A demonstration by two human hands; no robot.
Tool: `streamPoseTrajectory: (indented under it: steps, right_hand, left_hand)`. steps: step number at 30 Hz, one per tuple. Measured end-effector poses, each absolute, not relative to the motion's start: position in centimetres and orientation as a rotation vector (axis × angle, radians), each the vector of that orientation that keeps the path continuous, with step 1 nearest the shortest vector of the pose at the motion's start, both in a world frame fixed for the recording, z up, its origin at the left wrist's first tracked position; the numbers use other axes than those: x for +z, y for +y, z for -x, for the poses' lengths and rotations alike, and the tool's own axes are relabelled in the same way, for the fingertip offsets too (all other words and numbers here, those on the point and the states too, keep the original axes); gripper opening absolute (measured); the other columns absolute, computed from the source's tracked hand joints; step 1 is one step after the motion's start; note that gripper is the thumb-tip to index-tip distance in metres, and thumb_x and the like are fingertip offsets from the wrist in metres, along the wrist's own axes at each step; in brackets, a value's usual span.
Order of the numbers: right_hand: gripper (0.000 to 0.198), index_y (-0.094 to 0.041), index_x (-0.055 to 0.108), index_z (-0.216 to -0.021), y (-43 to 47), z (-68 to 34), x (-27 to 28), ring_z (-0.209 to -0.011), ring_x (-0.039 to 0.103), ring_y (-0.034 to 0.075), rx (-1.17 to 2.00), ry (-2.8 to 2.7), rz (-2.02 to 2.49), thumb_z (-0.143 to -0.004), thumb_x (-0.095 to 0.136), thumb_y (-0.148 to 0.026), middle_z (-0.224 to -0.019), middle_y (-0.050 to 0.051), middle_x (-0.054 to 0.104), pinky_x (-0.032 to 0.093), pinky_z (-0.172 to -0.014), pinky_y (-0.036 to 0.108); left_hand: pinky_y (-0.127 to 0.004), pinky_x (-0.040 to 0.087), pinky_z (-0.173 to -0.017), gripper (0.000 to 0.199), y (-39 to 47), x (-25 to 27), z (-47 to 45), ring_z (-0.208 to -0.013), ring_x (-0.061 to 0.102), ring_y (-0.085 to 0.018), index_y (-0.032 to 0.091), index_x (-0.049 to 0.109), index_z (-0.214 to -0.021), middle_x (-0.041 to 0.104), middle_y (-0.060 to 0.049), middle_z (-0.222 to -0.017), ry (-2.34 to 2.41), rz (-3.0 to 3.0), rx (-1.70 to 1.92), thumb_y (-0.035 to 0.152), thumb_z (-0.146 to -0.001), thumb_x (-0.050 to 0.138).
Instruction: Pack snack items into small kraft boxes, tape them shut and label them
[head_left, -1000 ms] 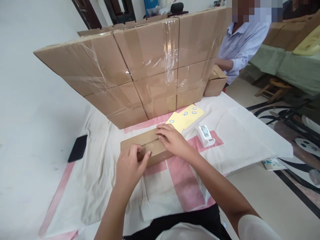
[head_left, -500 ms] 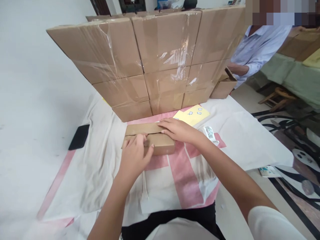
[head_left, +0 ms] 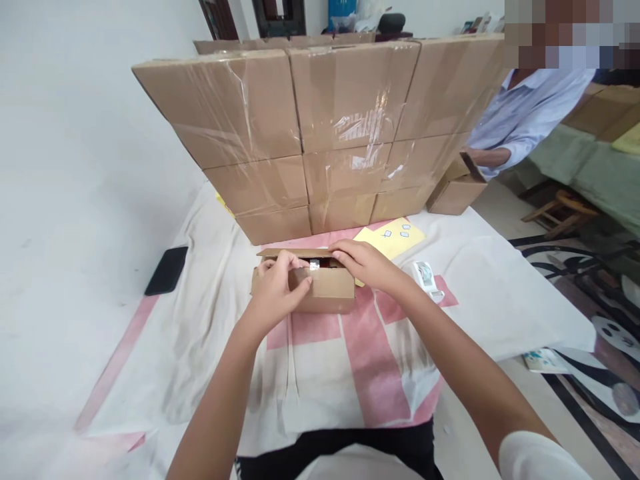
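Observation:
A small brown cardboard box (head_left: 325,293) lies on the cloth in front of me, its top flaps parted. Through the gap a shiny silvery bit (head_left: 315,265) shows beside something dark and reddish that I cannot make out. My left hand (head_left: 277,287) grips the near flap at the left, fingers curled over its edge and thumb on its outer face. At the right end, my right hand (head_left: 364,261) holds the far flap's edge, with the thumb below the fingers.
Taped cardboard boxes (head_left: 350,127) form a wall behind. Yellow paper (head_left: 395,239) and a white tape dispenser (head_left: 426,280) lie to the right, a black phone (head_left: 167,271) to the left. A co-worker's arm (head_left: 493,157) reaches an open box (head_left: 457,192) at the far right.
The box's flaps have come apart, the far one tilting up, so its inside now shows. Both hands stay on the box. The whole view has shifted slightly.

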State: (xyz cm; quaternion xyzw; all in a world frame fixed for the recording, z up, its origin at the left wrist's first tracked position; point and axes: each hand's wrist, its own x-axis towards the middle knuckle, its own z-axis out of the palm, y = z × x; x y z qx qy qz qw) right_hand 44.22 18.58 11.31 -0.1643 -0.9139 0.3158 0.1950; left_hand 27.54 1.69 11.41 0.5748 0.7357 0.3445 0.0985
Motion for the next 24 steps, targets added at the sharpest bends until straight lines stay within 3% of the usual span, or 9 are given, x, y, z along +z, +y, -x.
streamPoseTrajectory:
  steps: [5, 13, 20, 24]
  right_hand:
    - [0.026, -0.022, 0.069, -0.115, 18.6, -44.4, 10.9, -0.105, 0.067, 0.022, 1.182, -2.457, 0.464, -0.101, 0.047, -0.029, -0.117, 0.006, 0.072, 0.051, -0.092, 0.038]
    - [0.033, -0.027, 0.065, -0.119, 19.0, -44.9, 9.2, -0.115, 0.062, 0.021, 1.386, -2.377, 0.475, -0.094, 0.047, -0.016, -0.128, 0.003, 0.067, 0.050, -0.097, 0.040]
    - [0.025, -0.026, 0.065, -0.117, 18.6, -45.0, 7.6, -0.129, 0.055, 0.024, 1.375, -2.214, 0.353, -0.098, 0.049, -0.023, -0.131, 0.007, 0.062, 0.042, -0.110, 0.045]
    - [0.029, -0.025, 0.063, -0.118, 18.3, -44.7, 6.7, -0.129, 0.054, 0.026, 1.298, -2.175, 0.300, -0.089, 0.063, -0.022, -0.131, 0.009, 0.058, 0.040, -0.112, 0.047]
  left_hand:
    - [-0.049, 0.030, -0.102, 0.026, 1.3, 11.5, -28.1, -0.102, 0.064, -0.024, 0.027, 0.039, -0.089, 0.074, 0.000, -0.110, 2.206, -1.612, 1.123, 0.036, -0.087, 0.064]
    - [-0.050, 0.034, -0.101, 0.031, 2.5, 11.3, -28.4, -0.089, 0.067, -0.023, 0.027, 0.037, -0.086, 0.075, 0.002, -0.091, 2.231, -1.533, 1.236, 0.028, -0.084, 0.068]
    - [-0.049, 0.029, -0.101, 0.028, 2.9, 10.6, -28.6, -0.094, 0.066, -0.022, 0.026, 0.039, -0.089, 0.072, 0.003, -0.097, 2.291, -1.518, 1.163, 0.027, -0.085, 0.067]
    - [-0.049, 0.030, -0.100, 0.029, 3.3, 10.4, -28.6, -0.098, 0.066, -0.022, 0.026, 0.040, -0.089, 0.070, 0.003, -0.101, 2.325, -1.545, 1.102, 0.024, -0.084, 0.068]
